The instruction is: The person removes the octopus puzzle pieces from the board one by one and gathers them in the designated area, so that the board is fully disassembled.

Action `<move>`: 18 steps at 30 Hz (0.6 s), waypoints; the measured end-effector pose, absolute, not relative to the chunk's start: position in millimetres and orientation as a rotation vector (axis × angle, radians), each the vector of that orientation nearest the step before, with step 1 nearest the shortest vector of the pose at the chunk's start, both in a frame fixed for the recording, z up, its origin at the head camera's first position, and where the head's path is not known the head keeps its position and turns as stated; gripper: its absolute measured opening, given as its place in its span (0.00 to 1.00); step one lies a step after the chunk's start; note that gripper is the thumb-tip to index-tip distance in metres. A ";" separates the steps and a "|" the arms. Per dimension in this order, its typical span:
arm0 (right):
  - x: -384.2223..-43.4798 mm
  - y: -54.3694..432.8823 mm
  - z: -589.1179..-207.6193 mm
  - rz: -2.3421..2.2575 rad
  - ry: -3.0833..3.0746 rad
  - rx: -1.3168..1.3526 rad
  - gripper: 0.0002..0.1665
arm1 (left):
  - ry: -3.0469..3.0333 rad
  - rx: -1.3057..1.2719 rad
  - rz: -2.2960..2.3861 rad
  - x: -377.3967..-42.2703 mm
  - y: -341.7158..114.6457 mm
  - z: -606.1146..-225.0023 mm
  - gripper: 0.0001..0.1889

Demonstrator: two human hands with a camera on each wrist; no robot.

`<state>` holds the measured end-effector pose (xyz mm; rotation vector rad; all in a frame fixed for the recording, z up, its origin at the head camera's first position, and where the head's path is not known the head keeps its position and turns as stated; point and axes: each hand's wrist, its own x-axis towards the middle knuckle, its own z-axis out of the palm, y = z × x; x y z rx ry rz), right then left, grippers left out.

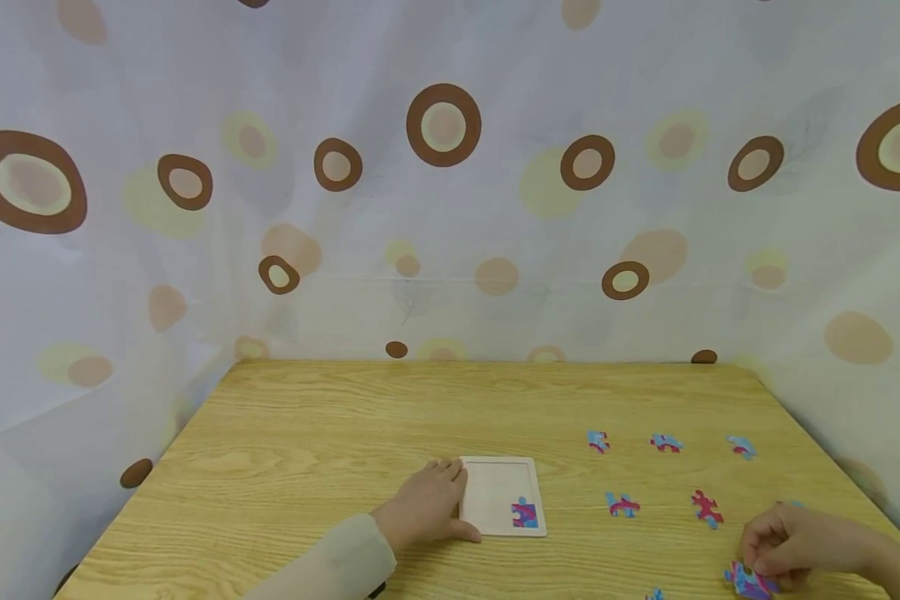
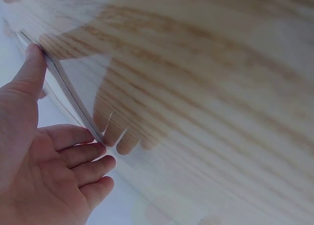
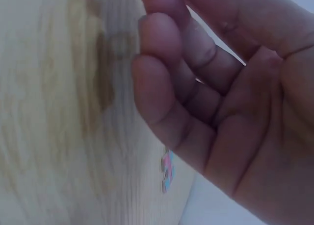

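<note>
A shallow, square, pale puzzle tray (image 1: 487, 483) lies flat on the wooden table. One blue, pink and purple jigsaw piece (image 1: 524, 512) sits in its near right corner. My left hand (image 1: 425, 508) rests along the tray's left side, fingers extended; in the left wrist view the thumb (image 2: 32, 70) and fingertips touch the tray edge. Over at the right front, my right hand (image 1: 802, 542) pinches a blue and purple jigsaw piece (image 1: 746, 581) between thumb and fingers. Only a blue bit of it shows at the top of the right wrist view.
Between the tray and my right hand lie several loose pieces, including a red one (image 1: 707, 508) and a blue-red one (image 1: 622, 505). Farther back are three more, one (image 1: 666, 443) in the middle. Another piece (image 1: 654, 595) is cut by the bottom edge. Patterned curtain (image 1: 442, 217) surrounds the table.
</note>
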<state>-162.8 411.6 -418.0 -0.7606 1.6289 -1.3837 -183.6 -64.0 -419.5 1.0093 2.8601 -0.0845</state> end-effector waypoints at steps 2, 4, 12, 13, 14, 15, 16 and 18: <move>-158.2 415.2 -419.1 -1.380 1.607 -0.723 0.09 | 2.860 1.010 -0.087 -183.7 -64.5 -419.8 0.47; -154.7 417.6 -420.7 -1.384 1.587 -0.695 0.09 | 2.858 1.009 -0.089 -184.3 -64.8 -420.7 0.47; -150.1 417.9 -428.9 -1.421 1.560 -0.722 0.07 | 2.847 0.999 -0.077 -185.8 -65.0 -423.0 0.47; -150.0 418.4 -430.4 -1.424 1.565 -0.726 0.07 | 2.848 0.999 -0.075 -185.7 -64.8 -423.0 0.47; -150.2 418.7 -431.8 -1.426 1.566 -0.732 0.07 | 2.850 1.000 -0.074 -185.5 -64.7 -422.8 0.47; -150.3 418.9 -433.0 -1.430 1.562 -0.739 0.07 | 2.850 1.001 -0.075 -185.4 -64.6 -422.8 0.47; -150.4 419.3 -433.7 -1.428 1.565 -0.734 0.07 | 2.850 1.002 -0.075 -185.3 -64.6 -422.9 0.47; -150.5 419.8 -434.2 -1.426 1.565 -0.720 0.08 | 2.847 0.999 -0.072 -185.2 -64.6 -422.9 0.47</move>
